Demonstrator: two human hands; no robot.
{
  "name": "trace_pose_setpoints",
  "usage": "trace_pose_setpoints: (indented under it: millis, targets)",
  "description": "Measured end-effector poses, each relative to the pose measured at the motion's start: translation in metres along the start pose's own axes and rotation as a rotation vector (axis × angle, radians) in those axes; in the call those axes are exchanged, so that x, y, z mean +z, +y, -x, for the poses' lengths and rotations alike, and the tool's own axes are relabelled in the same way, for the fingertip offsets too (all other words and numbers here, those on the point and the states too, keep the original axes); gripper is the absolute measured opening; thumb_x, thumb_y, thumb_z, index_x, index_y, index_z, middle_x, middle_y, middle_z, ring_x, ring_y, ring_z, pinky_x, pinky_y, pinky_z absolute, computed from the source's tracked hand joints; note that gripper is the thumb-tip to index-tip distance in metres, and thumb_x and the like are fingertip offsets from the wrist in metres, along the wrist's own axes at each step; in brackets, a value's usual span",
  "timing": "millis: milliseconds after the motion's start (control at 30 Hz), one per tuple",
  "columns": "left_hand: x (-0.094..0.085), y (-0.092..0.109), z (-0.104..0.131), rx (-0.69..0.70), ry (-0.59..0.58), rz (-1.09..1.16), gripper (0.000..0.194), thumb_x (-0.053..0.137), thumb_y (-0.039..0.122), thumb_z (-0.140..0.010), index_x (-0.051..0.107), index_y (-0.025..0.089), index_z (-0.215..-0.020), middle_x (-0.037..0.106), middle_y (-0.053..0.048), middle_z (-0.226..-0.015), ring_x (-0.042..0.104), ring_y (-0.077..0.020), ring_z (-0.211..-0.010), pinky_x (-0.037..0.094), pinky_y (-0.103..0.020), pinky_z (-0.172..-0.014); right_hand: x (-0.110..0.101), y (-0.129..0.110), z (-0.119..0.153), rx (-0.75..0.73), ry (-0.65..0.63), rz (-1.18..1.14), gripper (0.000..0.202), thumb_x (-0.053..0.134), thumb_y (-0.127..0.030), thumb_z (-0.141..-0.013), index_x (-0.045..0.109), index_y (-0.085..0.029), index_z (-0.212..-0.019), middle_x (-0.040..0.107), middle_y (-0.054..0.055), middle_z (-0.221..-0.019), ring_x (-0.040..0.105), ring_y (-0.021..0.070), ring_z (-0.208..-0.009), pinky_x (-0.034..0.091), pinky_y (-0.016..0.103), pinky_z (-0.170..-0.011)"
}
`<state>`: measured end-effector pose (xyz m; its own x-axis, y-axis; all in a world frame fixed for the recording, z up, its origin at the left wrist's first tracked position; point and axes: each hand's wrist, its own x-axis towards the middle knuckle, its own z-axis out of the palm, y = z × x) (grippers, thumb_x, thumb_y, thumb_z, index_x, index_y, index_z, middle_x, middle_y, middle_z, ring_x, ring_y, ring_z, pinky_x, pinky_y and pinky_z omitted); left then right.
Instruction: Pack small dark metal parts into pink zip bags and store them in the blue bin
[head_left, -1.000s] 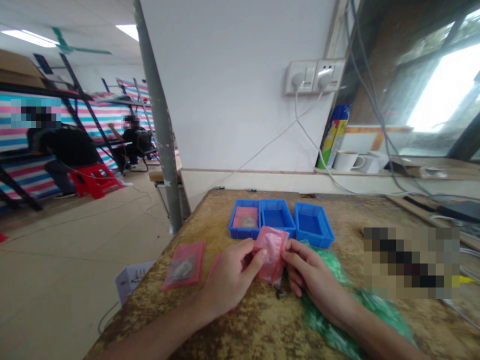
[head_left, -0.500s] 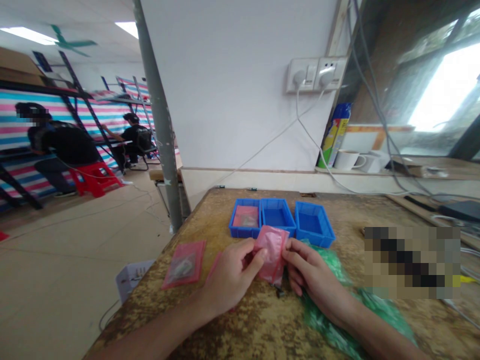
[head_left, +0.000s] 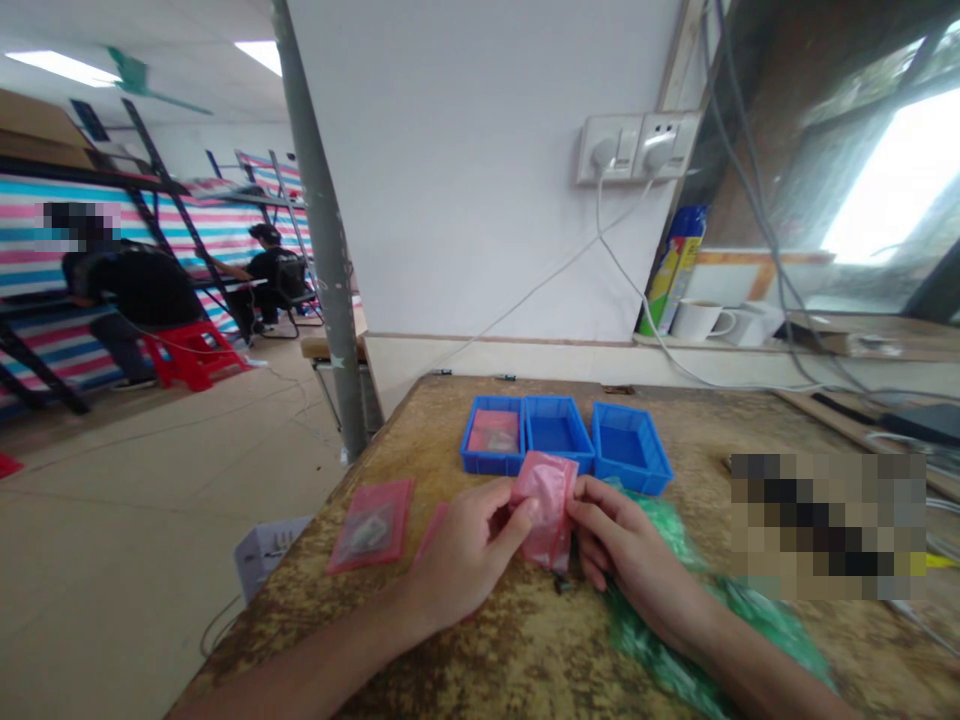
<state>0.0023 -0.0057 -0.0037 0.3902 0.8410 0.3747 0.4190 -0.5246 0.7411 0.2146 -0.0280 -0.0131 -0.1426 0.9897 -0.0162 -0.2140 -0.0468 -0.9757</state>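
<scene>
Between my two hands a pink plastic bag (head_left: 549, 510) is held upright above the worn wooden table. My left hand (head_left: 469, 545) pinches its left side, thumb across the front. At the right edge, the fingertips of my right hand (head_left: 626, 535) grip the bag. A small dark piece (head_left: 561, 583) shows just below the bag. To the left lies another pink bag (head_left: 371, 525) with greyish contents that I cannot make out. Part of a further pink bag (head_left: 433, 530) sticks out behind my left hand. Green plastic film (head_left: 772, 625) lies beneath and beside my right forearm.
Behind the hands stand three blue trays: the left tray (head_left: 491, 465) holds a pink bag, beside a middle tray (head_left: 559, 425) and a right tray (head_left: 632, 450). A blurred-out object (head_left: 825, 525) lies at right. Two people sit in the left background.
Both hands keep their hold on the pink bag, with hardly any movement. The whole view has shifted slightly.
</scene>
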Motion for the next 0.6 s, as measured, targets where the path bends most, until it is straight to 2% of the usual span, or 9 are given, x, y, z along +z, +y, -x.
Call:
trace_pose_setpoints:
  millis: [300,500,600]
  targets:
    - [0.0005,0.0006,-0.0004,0.002,0.013,-0.016,0.041,0.053,0.05,-0.114,0.065,0.02,-0.088,0.066,0.0,-0.083,0.061,-0.0189,-0.077,0.044,-0.029,-0.072,-0.0021,0.0018,-0.0007,-0.006,0.001,0.0,0.042,0.08,-0.061,-0.094,0.066,-0.022,-0.099,0.039,-0.013,-0.053,0.03,0.0071,-0.04,0.037,0.018,-0.038]
    - [0.0003,-0.0004,-0.0003,0.045,0.036,-0.014,0.036,0.052,0.046,-0.115,0.066,0.021,-0.095,0.069,-0.002,-0.095,0.064,-0.0201,-0.088,0.047,-0.03,-0.081,-0.0008,-0.0008,0.0012,-0.029,-0.011,0.033,0.046,0.081,-0.064,-0.093,0.063,-0.023,-0.098,0.042,-0.013,-0.055,0.033,0.0067,-0.04,0.038,0.018,-0.039]
    - [0.0001,-0.0016,-0.0002,0.013,0.057,-0.022,0.035,0.053,0.048,-0.115,0.067,0.021,-0.097,0.071,-0.003,-0.093,0.065,-0.0211,-0.086,0.048,-0.03,-0.079,0.0011,-0.004,0.0023,-0.051,-0.011,0.048,0.048,0.086,-0.064,-0.089,0.064,-0.022,-0.1,0.053,-0.009,-0.067,0.034,0.0057,-0.044,0.039,0.018,-0.039]
